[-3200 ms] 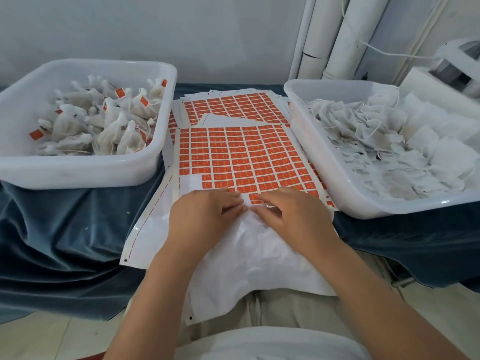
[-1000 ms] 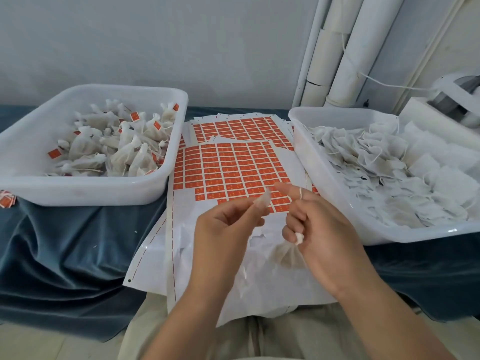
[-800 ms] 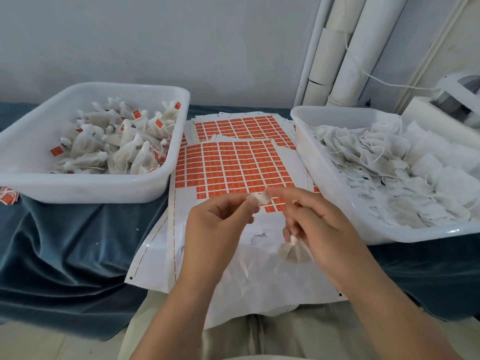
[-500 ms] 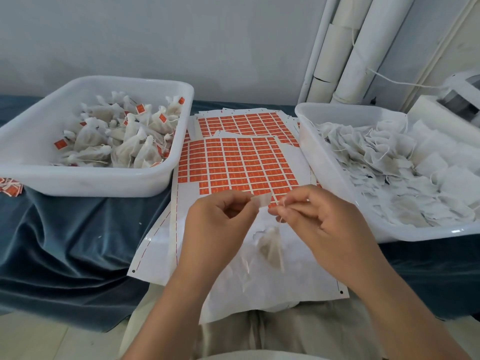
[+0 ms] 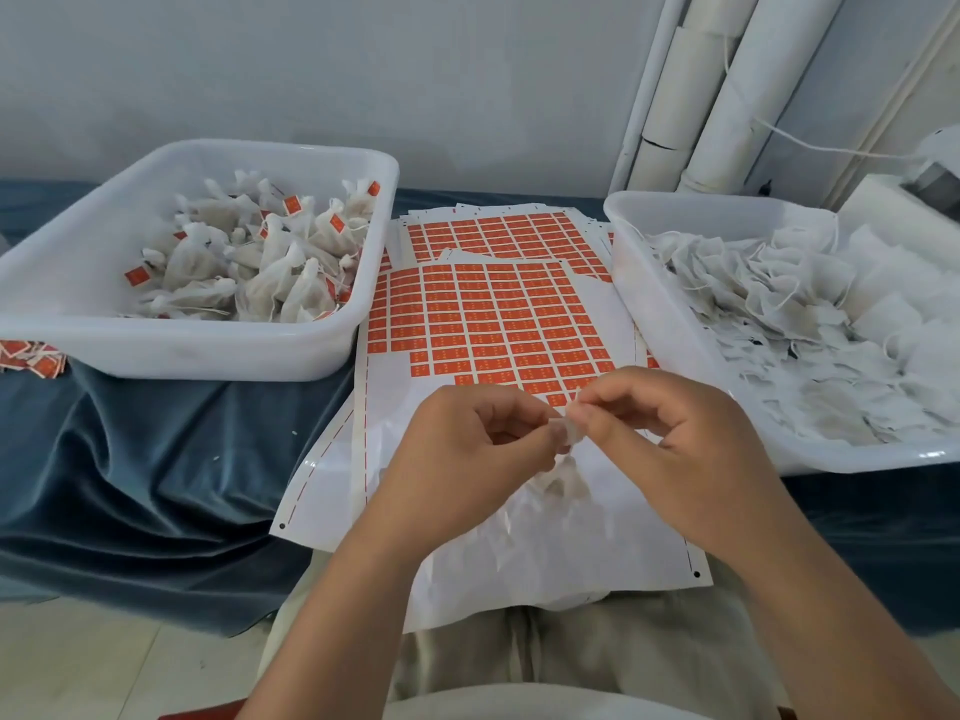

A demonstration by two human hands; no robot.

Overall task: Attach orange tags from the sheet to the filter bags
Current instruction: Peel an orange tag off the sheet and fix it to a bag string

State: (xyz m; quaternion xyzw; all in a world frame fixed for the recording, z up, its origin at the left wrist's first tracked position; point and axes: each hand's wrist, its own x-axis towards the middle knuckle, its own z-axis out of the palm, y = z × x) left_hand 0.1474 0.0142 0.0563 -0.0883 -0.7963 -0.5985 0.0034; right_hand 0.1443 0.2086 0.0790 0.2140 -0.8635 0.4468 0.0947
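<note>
Cloth: one blue cloth [image 5: 130, 485] covered the table and hung off its near edge in folds.
Tubs: two white ones. The left tub [image 5: 171, 350] and right tub [image 5: 670, 324] stood well apart on the cloth, with the sheets between them.
Pipes: three white pipes [image 5: 727, 96] ran up the wall behind the right tub.
Sheets: two showed their orange grids. The front sheet [image 5: 493, 314] lay on the back sheet [image 5: 493, 233]; its near rows were partly stripped and its bare end draped over the person's lap.
Heaps: two, both too many to count. Tagged bags [image 5: 260, 262] filled the left tub and plain bags [image 5: 779, 324] filled the right.
Hands: two, both raised over the bare end of the front sheet, palms turned inward and fingertips meeting.
Left hand [image 5: 467, 459]: fingers curled, thumb and forefinger pinching the tag.
Right hand [image 5: 685, 449]: fingers curled, its tips pinching the same tag from the other side.
Loose tags [image 5: 31, 356]: one small pile on the cloth, just beside the left tub's left end.
Bag [image 5: 561, 478]: one, hanging just under the meeting fingertips, above the sheet. I could not tell which hand held its string.
Tag [image 5: 569, 433]: one small pale piece between the fingertips; no orange face showed.
</note>
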